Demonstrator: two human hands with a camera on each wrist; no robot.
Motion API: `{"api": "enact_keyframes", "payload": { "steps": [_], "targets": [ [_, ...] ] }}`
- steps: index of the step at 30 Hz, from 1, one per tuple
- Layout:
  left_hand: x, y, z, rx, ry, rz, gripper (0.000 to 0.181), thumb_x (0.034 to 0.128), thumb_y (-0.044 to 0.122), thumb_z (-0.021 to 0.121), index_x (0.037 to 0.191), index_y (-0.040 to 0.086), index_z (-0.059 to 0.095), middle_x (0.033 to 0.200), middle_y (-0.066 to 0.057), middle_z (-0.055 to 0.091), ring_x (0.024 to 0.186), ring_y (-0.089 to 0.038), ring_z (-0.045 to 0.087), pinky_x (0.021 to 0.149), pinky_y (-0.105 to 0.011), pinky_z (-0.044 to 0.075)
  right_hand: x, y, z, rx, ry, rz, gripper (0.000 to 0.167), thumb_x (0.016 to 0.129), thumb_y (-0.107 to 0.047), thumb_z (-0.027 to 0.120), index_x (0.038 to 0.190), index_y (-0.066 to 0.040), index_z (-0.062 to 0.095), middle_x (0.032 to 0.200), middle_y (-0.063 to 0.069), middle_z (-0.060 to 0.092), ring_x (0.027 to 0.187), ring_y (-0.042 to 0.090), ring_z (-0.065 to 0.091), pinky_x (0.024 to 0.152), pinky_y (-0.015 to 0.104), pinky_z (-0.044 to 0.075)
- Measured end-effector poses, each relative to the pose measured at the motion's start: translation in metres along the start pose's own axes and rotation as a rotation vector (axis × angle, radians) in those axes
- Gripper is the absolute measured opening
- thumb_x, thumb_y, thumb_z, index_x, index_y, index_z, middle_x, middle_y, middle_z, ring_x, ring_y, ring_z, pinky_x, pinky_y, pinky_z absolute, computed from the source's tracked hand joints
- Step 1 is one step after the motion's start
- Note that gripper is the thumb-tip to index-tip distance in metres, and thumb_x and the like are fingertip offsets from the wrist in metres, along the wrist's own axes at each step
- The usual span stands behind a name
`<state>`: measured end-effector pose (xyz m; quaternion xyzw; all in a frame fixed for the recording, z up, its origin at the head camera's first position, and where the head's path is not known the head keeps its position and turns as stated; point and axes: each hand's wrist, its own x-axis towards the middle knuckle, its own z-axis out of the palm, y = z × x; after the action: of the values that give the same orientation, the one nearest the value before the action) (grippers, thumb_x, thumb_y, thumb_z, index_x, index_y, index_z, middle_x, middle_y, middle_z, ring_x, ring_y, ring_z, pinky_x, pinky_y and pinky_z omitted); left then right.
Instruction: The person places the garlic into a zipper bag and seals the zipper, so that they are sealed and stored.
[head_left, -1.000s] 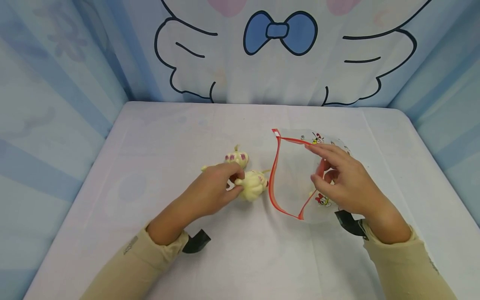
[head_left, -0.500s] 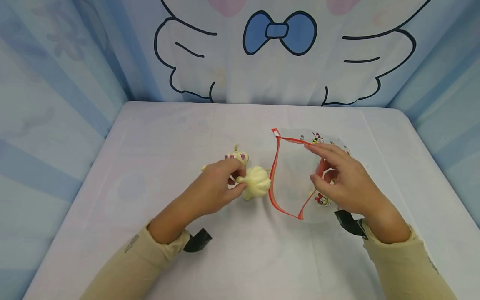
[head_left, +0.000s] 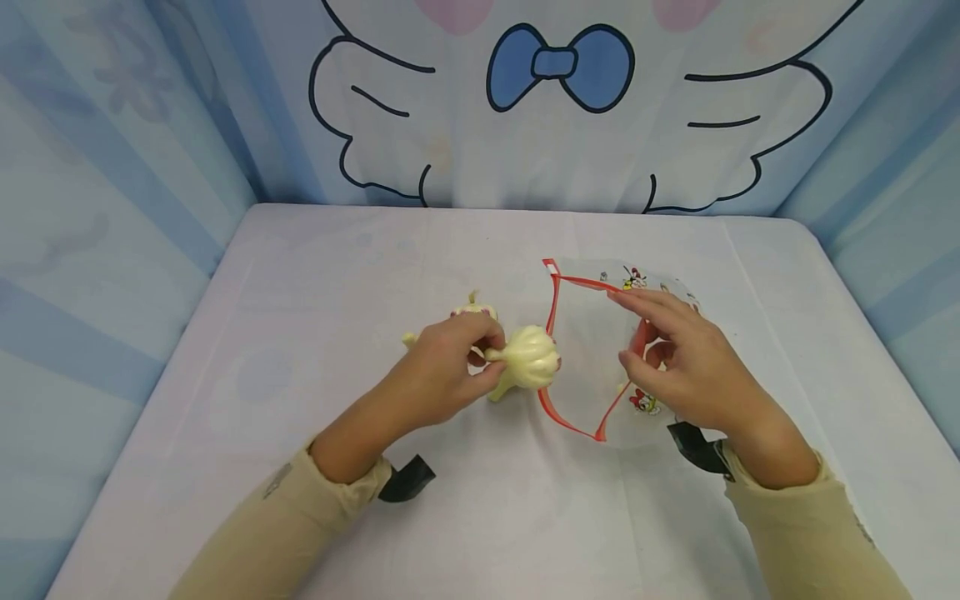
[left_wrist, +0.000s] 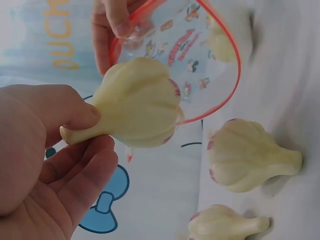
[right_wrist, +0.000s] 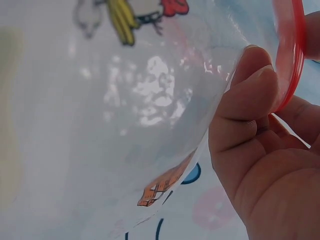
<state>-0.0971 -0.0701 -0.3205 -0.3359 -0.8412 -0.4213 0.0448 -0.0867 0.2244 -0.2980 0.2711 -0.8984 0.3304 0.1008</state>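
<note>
In the head view my left hand (head_left: 438, 362) pinches the stem of a pale garlic bulb (head_left: 534, 358) between thumb and fingers. Its rounded end overlaps the near side of the mouth of a clear plastic bag (head_left: 592, 283) with a red rim and cartoon prints. My right hand (head_left: 686, 367) grips the bag's far rim, and the mouth gapes toward the bulb. The left wrist view shows a second garlic bulb (left_wrist: 222, 42) seen through the bag's film. Two other garlic bulbs, one larger in view (left_wrist: 247, 156) and one lower (left_wrist: 225, 222), lie on the table.
A white cloth covers the table (head_left: 525, 517). Behind it hangs a curtain (head_left: 555, 158) with a blue bow print, and blue-white curtains stand on both sides. Another garlic bulb (head_left: 480, 310) lies just beyond my left hand, partly hidden by it.
My left hand has shifted right with the garlic bulb, which has turned and now overlaps the bag's red rim. The right hand and the bag have stayed nearly still.
</note>
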Motion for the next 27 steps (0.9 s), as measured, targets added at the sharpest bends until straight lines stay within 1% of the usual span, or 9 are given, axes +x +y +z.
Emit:
{"api": "enact_keyframes", "payload": {
  "steps": [3,9,11,15,21,27],
  "targets": [
    [0.003,0.0,0.003,-0.011,0.001,-0.006,0.019,0.0844,-0.006,0.072,0.093,0.003,0.059,0.09,-0.003,0.059,0.083,-0.016,0.066,0.074,-0.017,0.054,0.0,0.0,0.0,0.001,-0.001,-0.004,0.064,0.08,0.012,0.071,0.14,0.002,0.054,0.129,0.012,0.055,0.077,0.004,0.052,0.068,0.011,0.048],
    [0.012,-0.003,0.011,-0.051,0.018,0.02,0.017,0.0846,-0.006,0.072,0.092,0.002,0.059,0.089,-0.004,0.059,0.083,-0.016,0.066,0.074,-0.018,0.054,-0.001,-0.001,0.0,-0.002,-0.003,0.004,0.064,0.079,0.012,0.07,0.141,0.002,0.053,0.131,0.012,0.055,0.078,0.005,0.052,0.069,0.01,0.048],
    [0.015,-0.003,0.014,-0.07,0.02,0.025,0.017,0.0845,-0.007,0.071,0.092,0.002,0.059,0.088,-0.005,0.059,0.083,-0.016,0.065,0.074,-0.017,0.053,-0.001,-0.001,0.0,-0.004,-0.002,0.007,0.065,0.079,0.012,0.07,0.141,0.002,0.053,0.131,0.011,0.055,0.077,0.005,0.052,0.069,0.01,0.048],
    [0.023,-0.003,0.019,-0.085,0.01,0.012,0.016,0.0856,-0.006,0.071,0.093,0.002,0.059,0.089,-0.004,0.06,0.084,-0.015,0.065,0.075,-0.016,0.053,-0.001,-0.002,-0.001,-0.008,-0.001,0.011,0.065,0.079,0.012,0.071,0.141,0.001,0.054,0.131,0.011,0.055,0.077,0.005,0.052,0.069,0.011,0.048],
    [0.034,-0.003,0.028,-0.078,-0.009,-0.009,0.015,0.0879,-0.002,0.071,0.096,0.003,0.06,0.094,-0.005,0.062,0.087,-0.015,0.066,0.078,-0.021,0.055,-0.001,-0.002,0.0,0.001,-0.002,0.01,0.065,0.079,0.013,0.07,0.141,0.001,0.054,0.133,0.012,0.054,0.077,0.005,0.052,0.067,0.011,0.048],
    [0.044,-0.005,0.036,-0.096,-0.004,-0.019,0.013,0.0891,-0.001,0.071,0.097,0.002,0.061,0.095,-0.006,0.063,0.089,-0.016,0.066,0.08,-0.018,0.053,0.0,-0.002,0.001,0.003,-0.003,0.003,0.065,0.079,0.013,0.07,0.141,0.001,0.054,0.133,0.012,0.054,0.077,0.005,0.052,0.066,0.011,0.047]
  ]
}}
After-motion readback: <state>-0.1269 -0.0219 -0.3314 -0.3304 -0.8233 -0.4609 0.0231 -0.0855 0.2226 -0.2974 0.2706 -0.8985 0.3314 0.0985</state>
